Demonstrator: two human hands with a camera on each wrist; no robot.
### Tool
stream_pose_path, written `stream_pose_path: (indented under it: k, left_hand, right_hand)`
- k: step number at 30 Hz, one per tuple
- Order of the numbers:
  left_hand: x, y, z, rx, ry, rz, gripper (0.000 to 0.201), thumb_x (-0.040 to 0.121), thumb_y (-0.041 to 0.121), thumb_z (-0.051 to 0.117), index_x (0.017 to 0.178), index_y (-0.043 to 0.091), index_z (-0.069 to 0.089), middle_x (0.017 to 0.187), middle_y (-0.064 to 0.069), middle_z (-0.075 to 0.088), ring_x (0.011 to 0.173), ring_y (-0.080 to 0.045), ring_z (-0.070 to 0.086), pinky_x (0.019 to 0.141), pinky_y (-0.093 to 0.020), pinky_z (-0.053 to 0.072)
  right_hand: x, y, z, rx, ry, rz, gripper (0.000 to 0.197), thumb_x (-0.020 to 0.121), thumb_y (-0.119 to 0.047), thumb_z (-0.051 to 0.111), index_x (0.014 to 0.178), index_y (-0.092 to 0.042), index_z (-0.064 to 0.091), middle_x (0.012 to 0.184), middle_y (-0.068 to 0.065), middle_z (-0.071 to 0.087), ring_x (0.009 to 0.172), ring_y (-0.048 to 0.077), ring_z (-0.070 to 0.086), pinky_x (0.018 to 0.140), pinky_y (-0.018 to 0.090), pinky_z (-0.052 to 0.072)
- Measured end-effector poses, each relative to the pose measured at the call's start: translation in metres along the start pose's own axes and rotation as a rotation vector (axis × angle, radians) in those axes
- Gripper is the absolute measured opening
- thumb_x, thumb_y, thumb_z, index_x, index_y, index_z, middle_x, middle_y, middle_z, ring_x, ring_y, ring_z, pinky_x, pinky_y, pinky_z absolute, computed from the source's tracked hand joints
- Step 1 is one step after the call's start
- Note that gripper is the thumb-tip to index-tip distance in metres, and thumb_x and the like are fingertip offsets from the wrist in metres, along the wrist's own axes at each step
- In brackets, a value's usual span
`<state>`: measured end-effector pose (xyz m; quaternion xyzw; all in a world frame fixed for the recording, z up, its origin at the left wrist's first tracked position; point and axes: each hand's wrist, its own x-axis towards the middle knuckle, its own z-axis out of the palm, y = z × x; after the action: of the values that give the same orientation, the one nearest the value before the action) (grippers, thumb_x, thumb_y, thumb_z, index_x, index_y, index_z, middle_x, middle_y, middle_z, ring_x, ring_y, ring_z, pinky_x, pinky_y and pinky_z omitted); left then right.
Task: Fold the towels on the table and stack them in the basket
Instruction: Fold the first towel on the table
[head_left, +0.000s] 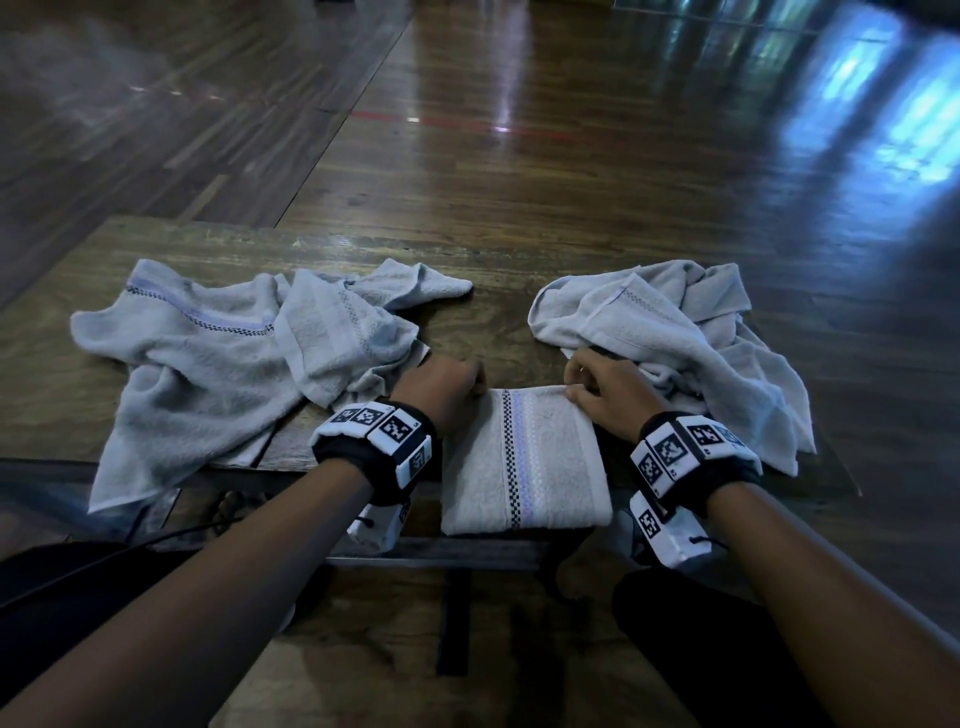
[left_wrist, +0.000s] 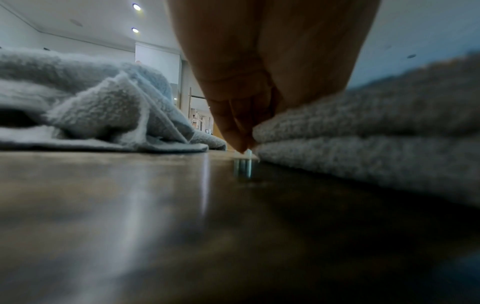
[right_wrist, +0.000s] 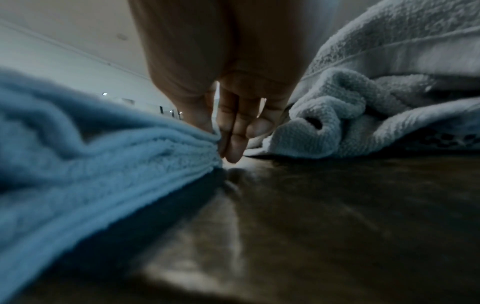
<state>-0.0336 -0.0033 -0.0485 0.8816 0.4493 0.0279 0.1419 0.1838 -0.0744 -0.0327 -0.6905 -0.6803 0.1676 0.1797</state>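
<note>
Wood everywhere here: low dark wooden table (head_left: 493, 322) on a glossy plank floor (head_left: 571, 156). Two rumpled grey terry towels sit on it, the bigger heap (head_left: 208, 364) on the left, another (head_left: 691, 332) on the right. Between them lies a folded grey towel with a checkered stripe (head_left: 524, 467). Both forearms reach forward, wrists low; left hand (head_left: 441, 389) and right hand (head_left: 608, 395) each pinch a far corner.

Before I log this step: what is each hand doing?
Left hand: pinches the folded towel at its far left corner.
Right hand: pinches its far right corner.
</note>
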Motion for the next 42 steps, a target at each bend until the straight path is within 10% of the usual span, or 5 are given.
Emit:
stream_pose_path:
  k: [9, 15, 26, 33, 42]
  left_hand:
    - [-0.019, 0.030, -0.004, 0.116, 0.190, 0.050, 0.021, 0.089, 0.017, 0.041, 0.102, 0.019, 0.058, 0.114, 0.000, 0.060, 0.109, -0.023, 0.054, 0.094, -0.039, 0.031]
    - [-0.049, 0.048, 0.028, 0.025, 0.051, 0.024, 0.055, 0.093, 0.039, 0.017, 0.135, 0.014, 0.041, 0.150, -0.007, 0.034, 0.139, -0.021, 0.029, 0.112, -0.040, 0.020]
    - [-0.043, 0.021, 0.040, -0.031, -0.002, -0.106, 0.055, 0.098, 0.042, 0.012, 0.150, 0.024, 0.003, 0.159, 0.007, -0.002, 0.146, -0.013, -0.009, 0.118, -0.048, -0.004]
    - [-0.057, -0.006, 0.027, 0.071, 0.065, -0.185, 0.054, 0.098, 0.043, 0.019, 0.145, 0.017, 0.026, 0.154, -0.003, 0.026, 0.144, -0.018, 0.017, 0.115, -0.044, 0.010]
    - [-0.072, 0.014, 0.003, -0.108, -0.016, -0.337, 0.039, 0.082, 0.053, 0.048, 0.060, 0.020, 0.043, 0.073, 0.000, 0.053, 0.073, -0.022, 0.052, 0.079, -0.037, 0.041]
  right_hand:
    - [-0.019, -0.028, 0.017, -0.655, 0.019, -0.132, 0.022, 0.088, -0.016, 0.049, 0.101, -0.011, 0.066, 0.116, 0.005, 0.052, 0.114, 0.027, 0.043, 0.093, 0.042, 0.033]
    - [-0.043, -0.040, 0.040, -0.330, -0.113, 0.087, 0.049, 0.098, -0.030, 0.028, 0.144, -0.013, 0.027, 0.153, 0.003, 0.027, 0.144, 0.019, 0.015, 0.114, 0.040, 0.022]
    - [-0.043, -0.027, 0.053, -0.285, -0.143, 0.207, 0.057, 0.098, -0.042, 0.014, 0.149, -0.020, 0.000, 0.158, -0.005, -0.012, 0.145, 0.012, -0.013, 0.118, 0.046, -0.005]
    - [-0.043, -0.020, 0.042, -0.378, -0.047, 0.214, 0.056, 0.098, -0.042, 0.026, 0.147, -0.017, 0.017, 0.157, 0.002, 0.015, 0.144, 0.021, 0.014, 0.117, 0.044, 0.013]
    - [-0.048, -0.014, 0.009, -0.068, -0.078, 0.491, 0.043, 0.080, -0.056, 0.055, 0.085, -0.017, 0.071, 0.101, 0.001, 0.070, 0.099, 0.020, 0.059, 0.097, 0.044, 0.038]
